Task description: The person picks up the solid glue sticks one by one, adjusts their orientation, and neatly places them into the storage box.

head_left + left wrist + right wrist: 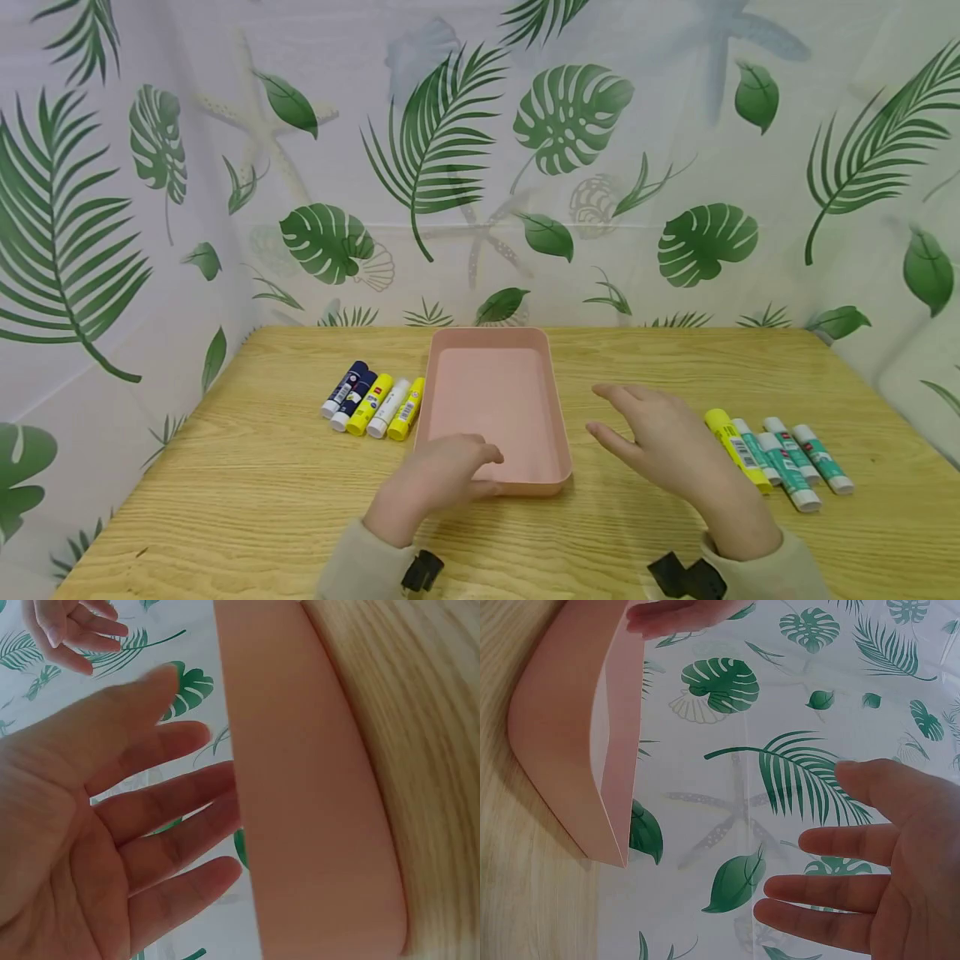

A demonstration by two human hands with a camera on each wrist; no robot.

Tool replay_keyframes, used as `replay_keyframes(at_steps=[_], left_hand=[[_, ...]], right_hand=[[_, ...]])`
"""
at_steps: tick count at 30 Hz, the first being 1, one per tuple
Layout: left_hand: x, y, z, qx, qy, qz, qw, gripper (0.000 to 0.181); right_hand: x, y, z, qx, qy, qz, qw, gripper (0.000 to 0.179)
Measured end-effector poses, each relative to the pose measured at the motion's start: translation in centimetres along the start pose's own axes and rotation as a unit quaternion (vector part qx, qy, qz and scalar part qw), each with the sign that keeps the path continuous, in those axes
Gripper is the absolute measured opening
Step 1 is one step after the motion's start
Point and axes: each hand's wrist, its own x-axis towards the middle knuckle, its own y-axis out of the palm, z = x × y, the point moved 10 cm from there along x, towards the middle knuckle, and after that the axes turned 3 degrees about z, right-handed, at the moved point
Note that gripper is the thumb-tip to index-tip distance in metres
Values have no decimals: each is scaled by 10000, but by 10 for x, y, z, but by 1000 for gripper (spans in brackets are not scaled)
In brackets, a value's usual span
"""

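Note:
A shallow pink tray lies on the wooden table, its inside bare. Over the tray's near left corner hovers my left hand; its fingers are loosely extended and hold nothing, as the left wrist view of the hand shows. Right of the tray, my right hand is held above the table with fingers spread and nothing in them. Closest to it is a yellow glue stick, at the left of a group of green-and-white glue sticks.
Left of the tray lies a row of glue sticks: two dark blue ones, a yellow one, a white one and another yellow one. A leaf-printed cloth hangs behind the wooden table.

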Motion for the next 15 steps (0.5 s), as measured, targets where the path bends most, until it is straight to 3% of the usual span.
replay_keyframes(at_steps=[8, 15], left_hand=[[5, 14, 2, -119, -44, 287, 9995, 24], [6, 16, -1, -32, 95, 271, 9996, 17]], right_hand=[[0, 0, 1, 14, -41, -18, 10000, 49], [0, 0, 1, 23, -83, -58, 9999, 48]])
